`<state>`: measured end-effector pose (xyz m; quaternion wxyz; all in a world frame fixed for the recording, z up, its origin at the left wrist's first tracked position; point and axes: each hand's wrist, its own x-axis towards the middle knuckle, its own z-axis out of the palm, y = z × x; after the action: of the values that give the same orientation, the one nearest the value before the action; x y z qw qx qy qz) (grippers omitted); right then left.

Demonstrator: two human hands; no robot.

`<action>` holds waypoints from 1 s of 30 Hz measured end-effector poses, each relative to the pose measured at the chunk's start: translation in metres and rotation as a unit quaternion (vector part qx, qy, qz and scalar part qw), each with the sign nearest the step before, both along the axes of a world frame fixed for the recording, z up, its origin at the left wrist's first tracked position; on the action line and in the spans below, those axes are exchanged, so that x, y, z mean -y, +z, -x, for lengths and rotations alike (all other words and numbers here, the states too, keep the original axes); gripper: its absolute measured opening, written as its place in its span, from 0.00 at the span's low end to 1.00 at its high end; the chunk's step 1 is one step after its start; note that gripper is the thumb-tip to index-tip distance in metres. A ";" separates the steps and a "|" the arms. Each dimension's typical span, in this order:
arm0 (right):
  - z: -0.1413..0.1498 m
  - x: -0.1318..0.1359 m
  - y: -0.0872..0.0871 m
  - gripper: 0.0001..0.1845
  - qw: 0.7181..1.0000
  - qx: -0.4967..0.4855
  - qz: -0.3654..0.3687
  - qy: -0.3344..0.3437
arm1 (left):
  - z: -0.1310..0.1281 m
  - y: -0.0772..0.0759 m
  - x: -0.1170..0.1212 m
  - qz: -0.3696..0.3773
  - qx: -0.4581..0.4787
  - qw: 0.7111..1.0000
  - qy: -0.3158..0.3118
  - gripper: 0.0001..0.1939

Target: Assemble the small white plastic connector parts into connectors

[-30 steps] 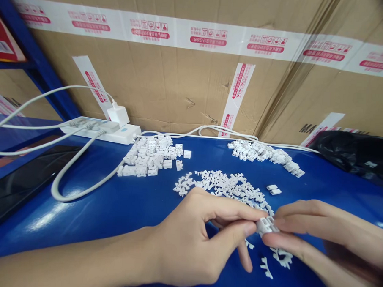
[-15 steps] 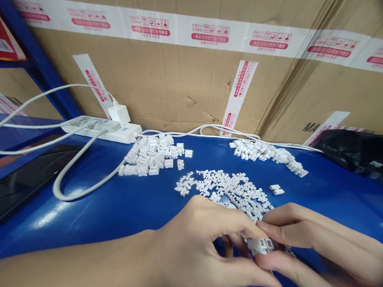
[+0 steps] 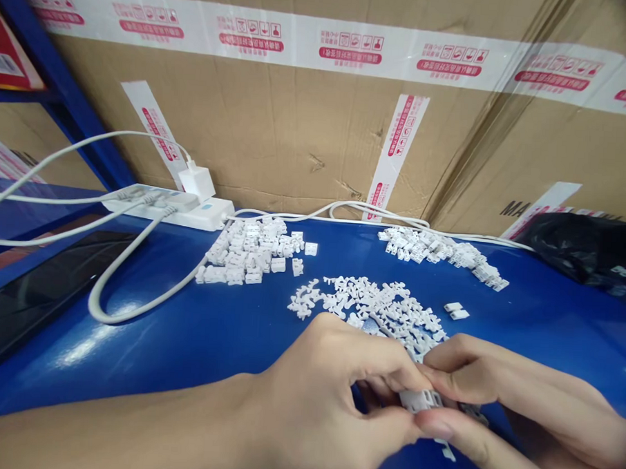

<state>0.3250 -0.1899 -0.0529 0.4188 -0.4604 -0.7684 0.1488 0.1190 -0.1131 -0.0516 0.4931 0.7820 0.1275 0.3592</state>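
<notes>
Between my two hands is a small white plastic wire connector (image 3: pixel 420 401) with square openings. My left hand (image 3: pixel 331 394) is closed, with its thumb and fingers pinching the connector's left side. My right hand (image 3: pixel 497 395) grips the same piece from the right between thumb and forefinger. Below the fingers a thin white part (image 3: pixel 446 449) shows, and another whitish piece (image 3: pixel 474 411) is partly hidden under my right hand. Just beyond the hands lies a spread heap of small white lever-shaped parts (image 3: pixel 377 303), its near edge covered by my hands.
White connector pieces are piled at left (image 3: pixel 250 249) and at back right (image 3: pixel 437 250), and a pair of pieces (image 3: pixel 455 310) lies apart. A power strip (image 3: pixel 189 208), cables, a dark phone (image 3: pixel 46 285) and a black bag (image 3: pixel 577 242) surround them. Cardboard boxes (image 3: pixel 297 130) stand behind.
My left thumb has drawn in against the connector, and the connector has tilted slightly between my fingers. A thin white part shows below them now. The view has shifted slightly.
</notes>
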 end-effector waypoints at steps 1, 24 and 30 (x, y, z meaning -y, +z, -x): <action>0.000 -0.001 0.000 0.11 1.000 -0.005 0.000 0.000 | 0.000 0.000 0.000 0.007 -0.002 1.000 0.000 0.02; -0.007 -0.011 0.010 0.21 0.996 -0.039 0.076 -0.039 | -0.005 0.005 -0.005 -0.187 -0.041 0.967 0.170 0.09; -0.027 -0.021 0.017 0.23 0.996 -0.014 0.002 -0.086 | 0.010 0.043 -0.054 -0.271 -0.329 0.857 0.290 0.12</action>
<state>0.3524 -0.1684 -0.0361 0.4399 -0.5237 -0.7196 0.1200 0.1092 -0.0588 -0.0091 0.0646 0.8849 0.4009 0.2282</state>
